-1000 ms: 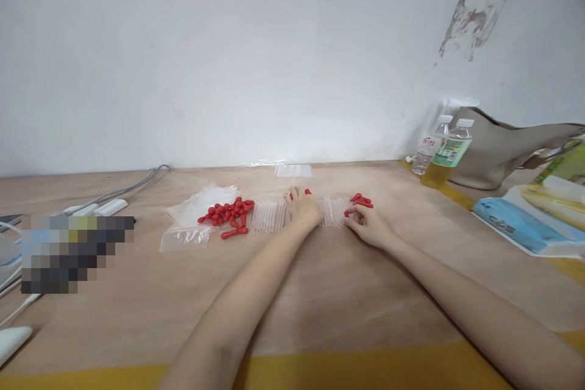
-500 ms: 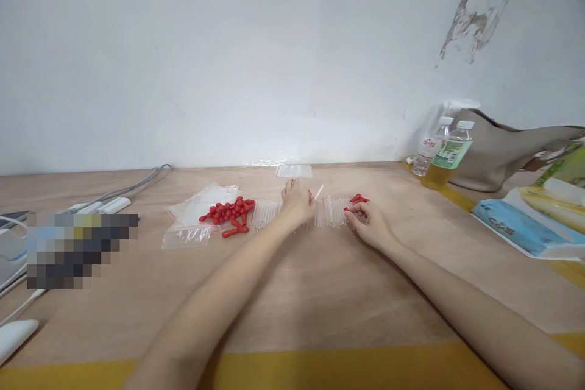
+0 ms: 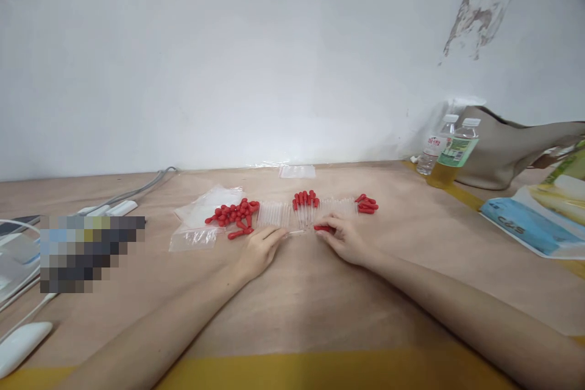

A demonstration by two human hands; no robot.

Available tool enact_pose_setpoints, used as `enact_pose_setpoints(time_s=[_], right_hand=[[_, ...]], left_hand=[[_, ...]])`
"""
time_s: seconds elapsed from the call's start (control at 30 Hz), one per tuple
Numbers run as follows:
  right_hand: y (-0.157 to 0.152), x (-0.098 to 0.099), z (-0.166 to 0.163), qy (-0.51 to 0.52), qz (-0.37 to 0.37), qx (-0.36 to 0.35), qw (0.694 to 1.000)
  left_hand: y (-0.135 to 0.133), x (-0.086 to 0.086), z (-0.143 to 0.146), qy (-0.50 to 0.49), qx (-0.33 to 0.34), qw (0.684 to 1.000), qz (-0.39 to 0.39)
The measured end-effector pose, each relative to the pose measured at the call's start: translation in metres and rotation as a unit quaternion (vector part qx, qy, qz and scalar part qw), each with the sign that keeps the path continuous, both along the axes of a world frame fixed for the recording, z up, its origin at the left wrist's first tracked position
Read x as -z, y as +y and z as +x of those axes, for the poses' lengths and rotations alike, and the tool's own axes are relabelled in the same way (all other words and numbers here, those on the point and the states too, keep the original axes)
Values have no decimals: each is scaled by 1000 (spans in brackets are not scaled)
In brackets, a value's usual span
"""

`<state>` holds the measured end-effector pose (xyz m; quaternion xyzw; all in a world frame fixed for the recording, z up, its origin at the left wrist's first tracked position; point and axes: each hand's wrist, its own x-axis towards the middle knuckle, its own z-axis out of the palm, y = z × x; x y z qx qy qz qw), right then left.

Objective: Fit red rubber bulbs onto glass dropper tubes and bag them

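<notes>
A row of clear glass dropper tubes (image 3: pixel 274 214) lies across the middle of the wooden table (image 3: pixel 320 292). Several finished droppers with red bulbs (image 3: pixel 305 200) lie among them. A pile of loose red rubber bulbs (image 3: pixel 232 213) sits at the row's left end, and a few more red bulbs (image 3: pixel 368 204) at its right end. My left hand (image 3: pixel 258 251) pinches one clear tube (image 3: pixel 292 232) by its end. My right hand (image 3: pixel 345 239) pinches a red bulb (image 3: pixel 322 228) at the tube's other end. Both hands rest just in front of the row.
Clear plastic bags (image 3: pixel 201 219) lie left of the bulbs, another small bag (image 3: pixel 297 171) by the wall. Two bottles (image 3: pixel 450 149) and a beige bag (image 3: pixel 512 146) stand at the right, packets (image 3: pixel 525 225) in front. Cables (image 3: pixel 132 189), a white mouse (image 3: pixel 22 344) at left.
Both hands drew back from the row toward me. The left hand brought a clear tube with it and the right hand brought a red bulb; they now meet in front of the row.
</notes>
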<state>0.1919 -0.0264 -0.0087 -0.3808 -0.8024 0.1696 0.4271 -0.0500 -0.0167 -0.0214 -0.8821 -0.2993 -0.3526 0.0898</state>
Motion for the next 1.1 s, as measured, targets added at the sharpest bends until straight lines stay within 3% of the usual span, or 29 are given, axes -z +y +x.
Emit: enact_pose_setpoints(time_s=[0.47, 0.9, 1.1], right_hand=[[-9, 4, -12, 19, 30, -30, 999], [-7, 7, -14, 11, -4, -51, 999], [-8, 4, -14, 18, 37, -67, 997]], left_hand=[[-3, 2, 8, 23, 12, 1000, 9], [-5, -3, 5, 38, 50, 998, 17], [-4, -1, 3, 32, 77, 996, 20]])
